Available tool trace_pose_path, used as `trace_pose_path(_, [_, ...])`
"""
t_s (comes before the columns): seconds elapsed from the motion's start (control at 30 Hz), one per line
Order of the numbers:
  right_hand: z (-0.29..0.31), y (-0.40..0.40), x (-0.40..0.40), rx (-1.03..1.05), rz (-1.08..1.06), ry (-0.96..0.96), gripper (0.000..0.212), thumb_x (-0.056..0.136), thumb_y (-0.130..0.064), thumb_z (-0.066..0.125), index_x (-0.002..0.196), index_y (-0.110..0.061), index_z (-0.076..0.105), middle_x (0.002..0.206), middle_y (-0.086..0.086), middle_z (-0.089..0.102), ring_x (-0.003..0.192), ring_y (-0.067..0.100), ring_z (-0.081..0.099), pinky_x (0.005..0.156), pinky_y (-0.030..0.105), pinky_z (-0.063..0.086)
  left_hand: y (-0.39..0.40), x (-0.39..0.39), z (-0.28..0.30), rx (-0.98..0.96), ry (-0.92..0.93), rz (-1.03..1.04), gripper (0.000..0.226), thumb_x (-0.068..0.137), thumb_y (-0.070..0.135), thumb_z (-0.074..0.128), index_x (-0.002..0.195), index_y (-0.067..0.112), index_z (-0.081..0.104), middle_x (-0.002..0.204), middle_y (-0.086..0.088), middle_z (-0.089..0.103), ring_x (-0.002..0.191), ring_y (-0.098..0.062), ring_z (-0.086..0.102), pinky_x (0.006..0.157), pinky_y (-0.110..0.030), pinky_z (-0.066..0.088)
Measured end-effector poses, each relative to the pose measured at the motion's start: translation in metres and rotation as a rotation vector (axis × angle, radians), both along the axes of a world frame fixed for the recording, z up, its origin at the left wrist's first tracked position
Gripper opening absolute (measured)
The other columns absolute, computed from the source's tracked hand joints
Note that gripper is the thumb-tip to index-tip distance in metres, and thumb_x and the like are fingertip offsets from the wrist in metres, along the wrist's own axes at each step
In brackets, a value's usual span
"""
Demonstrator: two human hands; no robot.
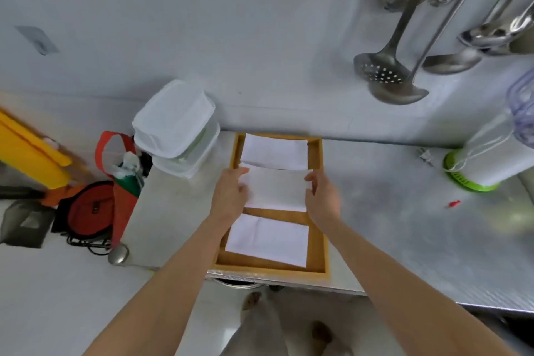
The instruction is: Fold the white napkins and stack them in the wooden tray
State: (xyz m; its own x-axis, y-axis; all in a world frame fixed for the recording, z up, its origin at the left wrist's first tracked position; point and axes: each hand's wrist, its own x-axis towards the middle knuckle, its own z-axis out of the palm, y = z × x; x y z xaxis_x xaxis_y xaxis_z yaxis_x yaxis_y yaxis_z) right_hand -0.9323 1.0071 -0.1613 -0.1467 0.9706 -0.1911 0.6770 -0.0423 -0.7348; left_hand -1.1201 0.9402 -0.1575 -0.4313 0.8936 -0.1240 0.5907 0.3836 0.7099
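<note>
Three folded napkins sit in the wooden tray point(316, 240) at centre frame. Your left hand point(231, 192) and right hand point(322, 196) pinch the middle napkin point(277, 192) by its ends, likely squaring it between its neighbours.

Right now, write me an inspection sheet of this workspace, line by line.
Surface: metal counter, shiny, with a small red bit lying on it.
Job's things: wooden tray at the counter's front edge; far napkin, middle napkin and near napkin lie folded in it, in a row.
Clutter: stacked white containers left of the tray; blender with green base on the right.
Grips: left hand holds the middle napkin's left edge; right hand is at its right edge, contact unclear.
Cables: black cord on the floor, lower left.
Surroundings: ladles and a slotted spoon hang on the wall; red bag beside the counter.
</note>
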Motion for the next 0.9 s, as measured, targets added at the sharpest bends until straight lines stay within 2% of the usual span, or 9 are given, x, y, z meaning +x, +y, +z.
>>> trace_pose_path(0.13, [-0.014,0.011,-0.017,-0.004,0.096,-0.173,0.051,0.089,0.010,0.040,0.129,-0.020,0.049,0.121,-0.004,0.051,0.089,0.013,0.052,0.060,0.009,0.040,0.019,-0.019,-0.010,-0.152,0.054,-0.187,0.051,0.094,0.002,0.048,0.144,0.013,0.038,0.139,-0.007,0.040,0.127,-0.020,0.042,0.095,-0.013,0.027])
trace_pose_path(0.23, [-0.025,0.010,-0.024,-0.020,0.114,-0.240,0.058,0.088,0.013,0.038,0.137,-0.019,0.045,0.128,0.001,0.047,0.111,0.019,0.051,0.086,0.024,0.047,0.024,-0.025,-0.018,-0.213,0.088,-0.265,0.055,0.095,0.002,0.048,0.147,0.014,0.033,0.142,-0.005,0.036,0.126,-0.019,0.043,0.098,-0.018,0.034])
trace_pose_path(0.37, [-0.039,0.006,-0.026,-0.030,0.161,-0.342,0.057,0.092,0.007,0.040,0.141,-0.020,0.037,0.128,0.000,0.041,0.111,0.018,0.047,0.089,0.026,0.047,0.024,-0.031,-0.031,-0.284,0.117,-0.338,0.056,0.094,0.000,0.048,0.146,0.012,0.032,0.140,-0.002,0.033,0.122,-0.016,0.044,0.091,-0.016,0.038])
trace_pose_path(0.47, [-0.043,0.000,-0.029,0.047,0.230,-0.553,0.053,0.094,-0.003,0.048,0.140,-0.023,0.033,0.144,0.003,0.028,0.125,0.022,0.037,0.093,0.030,0.046,0.024,-0.029,-0.035,-0.283,0.347,-0.379,0.044,0.091,0.001,0.052,0.133,0.011,0.041,0.134,-0.005,0.034,0.118,-0.018,0.041,0.090,-0.023,0.046])
trace_pose_path(0.6, [-0.044,-0.003,-0.027,0.101,0.393,-0.750,0.066,0.096,-0.008,0.051,0.150,-0.022,0.015,0.160,0.004,-0.005,0.147,0.028,0.002,0.116,0.038,0.020,0.030,-0.025,-0.029,-0.304,0.640,-0.492,0.042,0.090,0.007,0.054,0.131,0.009,0.043,0.142,-0.010,0.031,0.131,-0.026,0.031,0.103,-0.031,0.040])
trace_pose_path(0.7, [-0.036,-0.001,-0.018,0.137,0.374,-0.730,0.052,0.101,-0.023,0.042,0.149,-0.020,0.023,0.160,0.003,-0.014,0.146,0.024,-0.017,0.118,0.038,0.008,0.040,-0.022,-0.015,-0.328,0.647,-0.572,0.039,0.088,0.002,0.053,0.125,0.009,0.048,0.132,-0.009,0.042,0.126,-0.026,0.039,0.095,-0.034,0.043])
trace_pose_path(0.77, [-0.025,-0.004,-0.006,0.118,0.222,-0.593,0.038,0.102,-0.027,0.038,0.139,-0.021,0.040,0.161,0.001,-0.001,0.148,0.022,-0.007,0.118,0.038,0.010,0.047,-0.013,-0.001,-0.308,0.603,-0.669,0.025,0.091,0.006,0.049,0.116,0.010,0.052,0.120,-0.008,0.052,0.111,-0.024,0.051,0.083,-0.033,0.045])
trace_pose_path(0.83, [-0.015,-0.013,0.018,0.086,0.079,-0.474,0.033,0.102,-0.024,0.037,0.133,-0.019,0.048,0.157,0.002,0.022,0.145,0.024,0.018,0.115,0.038,0.022,0.050,0.008,0.014,-0.267,0.564,-0.752,0.018,0.096,0.015,0.047,0.113,0.013,0.055,0.113,-0.004,0.059,0.101,-0.021,0.058,0.079,-0.031,0.047])
trace_pose_path(0.9, [-0.010,-0.027,0.055,0.054,-0.043,-0.386,0.028,0.098,-0.019,0.041,0.121,-0.014,0.056,0.137,0.007,0.050,0.124,0.028,0.048,0.099,0.038,0.041,0.050,0.043,0.025,-0.227,0.522,-0.845,0.017,0.098,0.020,0.046,0.110,0.014,0.057,0.110,-0.003,0.062,0.098,-0.021,0.061,0.081,-0.033,0.049])
